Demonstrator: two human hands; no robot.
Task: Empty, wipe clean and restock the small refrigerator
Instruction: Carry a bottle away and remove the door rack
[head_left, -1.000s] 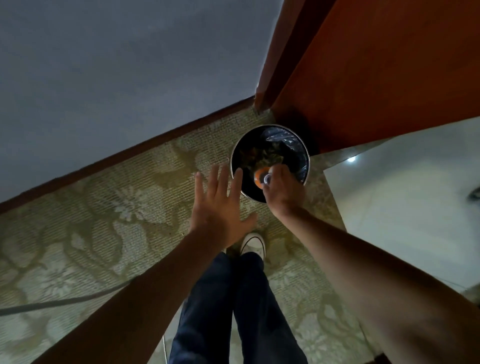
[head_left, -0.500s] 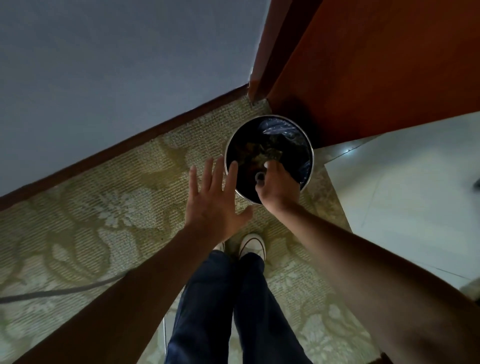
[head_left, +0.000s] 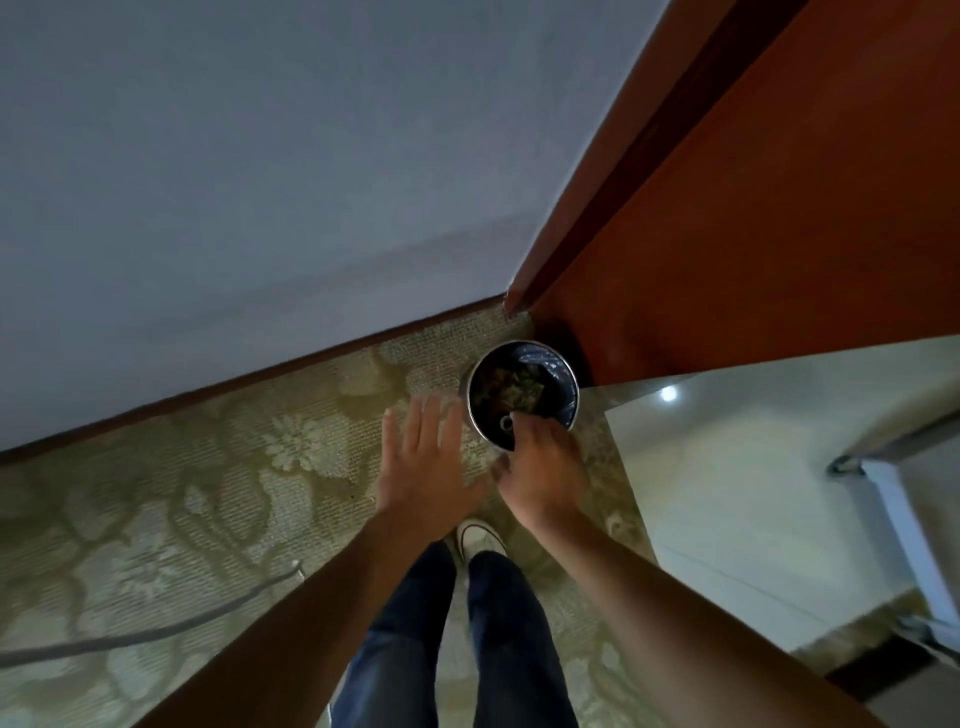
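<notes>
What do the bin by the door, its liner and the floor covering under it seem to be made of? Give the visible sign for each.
Bin: probably metal, since its rim shows bright and shiny.
Liner: thin dark plastic film, crinkled and glossy with light streaks.
Floor covering: woven carpet, matt, with ribbed texture and a pale flower pattern.

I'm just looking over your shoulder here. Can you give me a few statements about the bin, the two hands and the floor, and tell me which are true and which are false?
1. The waste bin stands in the corner by the wooden door. True.
2. The left hand grips the bin's rim. False: it hovers flat, fingers spread, over the carpet beside the bin.
3. The right hand reaches over the bin's near edge. True.
4. The bin is empty. False: greenish waste lies inside on a dark liner.
5. The floor is bare wood. False: it is patterned carpet.
</notes>
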